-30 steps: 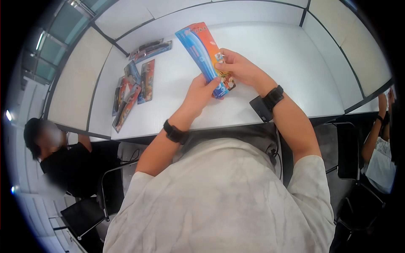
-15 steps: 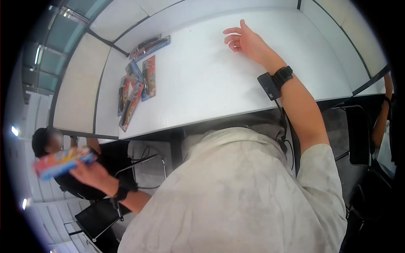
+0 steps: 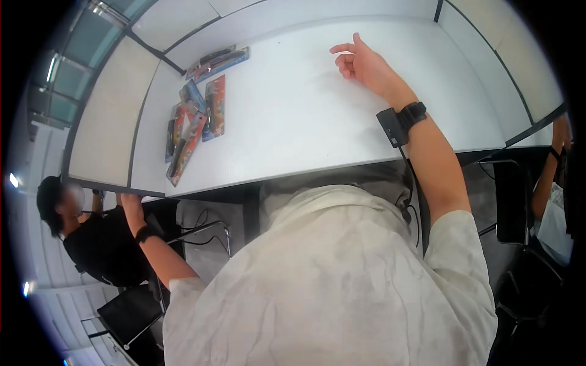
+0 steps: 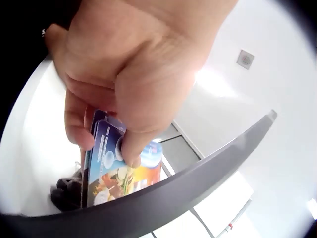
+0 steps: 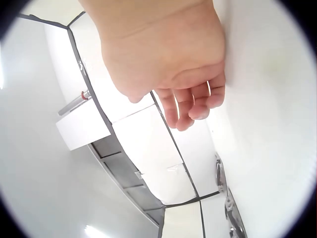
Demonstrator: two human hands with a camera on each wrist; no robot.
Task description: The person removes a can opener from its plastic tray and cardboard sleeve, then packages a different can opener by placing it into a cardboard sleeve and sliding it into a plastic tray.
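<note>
My left hand (image 3: 130, 204) reaches out past the lower edge of the left partition. In the left wrist view that hand (image 4: 133, 74) pinches flat printed blister packs (image 4: 119, 173), blue with food pictures, between thumb and fingers. The partition's dark edge (image 4: 173, 198) crosses in front of them, and in the head view they are hidden. My right hand (image 3: 366, 67) rests over the white table at the back with loosely bent fingers and nothing in them, as the right wrist view of the hand (image 5: 168, 59) also shows.
Several blister packs with dark-handled tools (image 3: 213, 107) lie in a loose pile at the table's left. White partitions (image 3: 101, 110) fence the table (image 3: 287, 122). A seated person in black (image 3: 101, 244) is beyond the left partition, another person (image 3: 552, 207) at the right.
Both hands held the blue and orange blister packs over the table. The left hand then carried them far left, now beyond the partition; the right hand let go and stayed over the table.
</note>
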